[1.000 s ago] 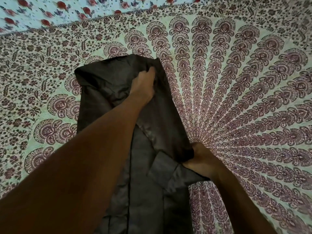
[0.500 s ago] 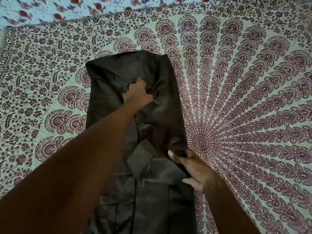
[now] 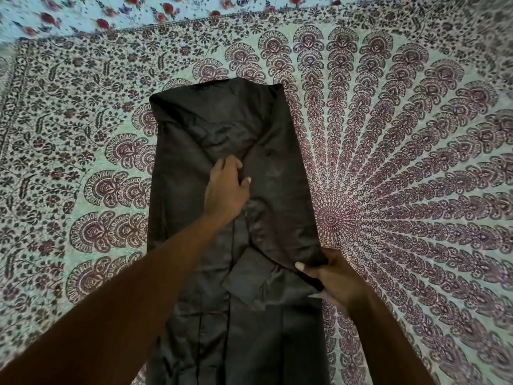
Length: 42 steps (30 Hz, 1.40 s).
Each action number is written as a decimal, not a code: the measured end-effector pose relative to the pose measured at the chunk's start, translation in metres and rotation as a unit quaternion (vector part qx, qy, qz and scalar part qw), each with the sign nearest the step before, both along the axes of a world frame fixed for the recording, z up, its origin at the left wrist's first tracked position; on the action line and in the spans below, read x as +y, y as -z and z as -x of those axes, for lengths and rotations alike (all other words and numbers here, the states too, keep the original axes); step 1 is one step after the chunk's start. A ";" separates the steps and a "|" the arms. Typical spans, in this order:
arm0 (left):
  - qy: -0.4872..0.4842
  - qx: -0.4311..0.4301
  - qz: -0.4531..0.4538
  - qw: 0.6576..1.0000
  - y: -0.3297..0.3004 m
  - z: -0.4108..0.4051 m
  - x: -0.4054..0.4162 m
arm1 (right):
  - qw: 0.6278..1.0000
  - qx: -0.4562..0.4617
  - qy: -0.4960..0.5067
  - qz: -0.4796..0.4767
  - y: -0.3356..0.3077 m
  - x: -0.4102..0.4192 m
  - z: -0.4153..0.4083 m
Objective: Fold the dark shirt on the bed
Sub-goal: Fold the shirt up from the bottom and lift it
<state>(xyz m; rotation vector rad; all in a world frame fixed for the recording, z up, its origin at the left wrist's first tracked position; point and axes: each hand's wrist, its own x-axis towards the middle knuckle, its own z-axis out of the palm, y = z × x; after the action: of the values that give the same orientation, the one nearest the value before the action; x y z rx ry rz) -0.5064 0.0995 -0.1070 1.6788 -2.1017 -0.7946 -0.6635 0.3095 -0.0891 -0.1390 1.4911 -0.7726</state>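
1. The dark shirt (image 3: 233,218) lies flat on the bed cover (image 3: 416,190), a patterned sheet with a round fan design. The shirt is already narrowed into a long strip, and its long axis runs from the person straight away toward the far edge of the bed.
2. The left hand (image 3: 226,187) rests on the middle of the shirt, fingers bent and pressing into the cloth, which gathers in wrinkles around them. I cannot tell if it pinches a fold or only pushes it down.
3. The right hand (image 3: 333,276) is at the right edge of the shirt, nearer to the person, and it holds the end of the folded-in side panel between thumb and fingers.
4. A small square flap (image 3: 247,282), maybe a cuff, lies just left of the right hand.
5. I judge the next fold will go along the long axis, near end to far end; the right hand is nearer to it.
6. No brand, label or writing can be read.
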 end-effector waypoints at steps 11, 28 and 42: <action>0.130 0.056 -0.203 0.969 -0.005 -0.049 0.135 | 0.999 0.032 -0.012 -0.004 -0.003 0.020 0.001; 0.190 0.002 -0.240 0.952 -0.040 -0.071 0.230 | 0.998 -0.025 0.059 0.030 -0.013 0.068 -0.029; -0.102 0.273 -0.433 0.853 -0.038 -0.070 0.260 | 0.984 -0.082 0.148 0.063 -0.025 0.110 -0.042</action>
<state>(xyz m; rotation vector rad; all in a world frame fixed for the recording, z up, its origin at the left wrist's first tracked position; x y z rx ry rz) -0.4365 0.3592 -0.0689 1.6839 -1.1793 -2.0548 -0.6217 0.4191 -0.0637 0.0526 1.3208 -1.0919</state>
